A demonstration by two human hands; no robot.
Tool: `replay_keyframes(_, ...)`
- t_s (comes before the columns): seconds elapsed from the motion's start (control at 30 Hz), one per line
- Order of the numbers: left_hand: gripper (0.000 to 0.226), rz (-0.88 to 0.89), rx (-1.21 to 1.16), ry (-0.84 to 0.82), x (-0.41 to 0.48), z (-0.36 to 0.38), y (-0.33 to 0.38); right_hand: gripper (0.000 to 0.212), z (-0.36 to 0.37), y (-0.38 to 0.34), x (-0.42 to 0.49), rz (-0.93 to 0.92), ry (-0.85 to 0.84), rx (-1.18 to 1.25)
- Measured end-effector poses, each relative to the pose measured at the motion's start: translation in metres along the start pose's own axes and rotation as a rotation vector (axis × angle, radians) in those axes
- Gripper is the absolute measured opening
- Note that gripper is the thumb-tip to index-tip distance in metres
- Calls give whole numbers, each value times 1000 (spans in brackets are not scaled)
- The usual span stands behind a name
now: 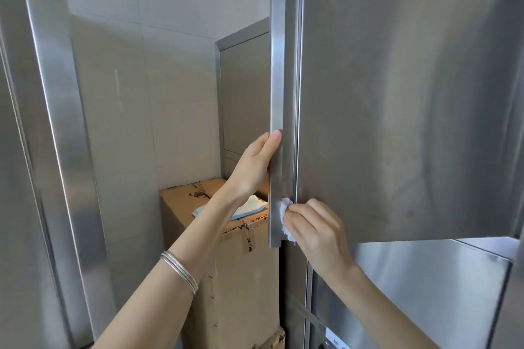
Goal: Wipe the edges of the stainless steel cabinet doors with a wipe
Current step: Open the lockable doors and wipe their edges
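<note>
An upper stainless steel cabinet door (397,93) fills the right side, swung open toward me, with its narrow vertical edge (277,65) facing left. My left hand (256,167) grips that edge from the left, thumb on the front. My right hand (314,231) holds a crumpled white wipe (285,217) pressed against the inner fold of the door near its bottom corner. A silver bangle circles my left wrist.
A tall steel panel (56,122) stands at the left. Cardboard boxes (235,263) are stacked below the door, with a blue-and-white wipe pack (249,208) on top. Tiled wall and another steel cabinet (243,99) lie behind. A lower steel cabinet (425,292) sits under the open door.
</note>
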State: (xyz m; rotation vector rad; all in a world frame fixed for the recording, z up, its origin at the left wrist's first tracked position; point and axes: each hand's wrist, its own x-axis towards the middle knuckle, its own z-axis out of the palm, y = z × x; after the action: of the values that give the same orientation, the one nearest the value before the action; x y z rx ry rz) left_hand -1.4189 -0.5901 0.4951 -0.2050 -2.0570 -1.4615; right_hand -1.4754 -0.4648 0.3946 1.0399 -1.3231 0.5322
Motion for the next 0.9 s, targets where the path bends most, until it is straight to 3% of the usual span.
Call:
replay_keyframes(0.23,45,8,-28,-17,-1,-1,-1,24,4,-4,-1,27,9,9)
replay_keyframes(0.43,42,9,2,-32,1,-3,-3,25,-13,-24,-77,59,-288,133)
replay_keyframes(0.6,48,18,-23,-20,5,-5,-2,12,-12,-16,-12,66,-48,222)
replay_keyframes(0.77,47,24,-24,-51,9,-6,-7,15,-2,-18,12,-33,-96,106)
replay_keyframes(0.83,44,31,-32,-69,14,-8,-12,12,-9,-25,1,48,-82,175)
replay_keyframes(0.9,49,37,-45,-70,21,-9,-18,10,-17,-26,-1,159,38,232)
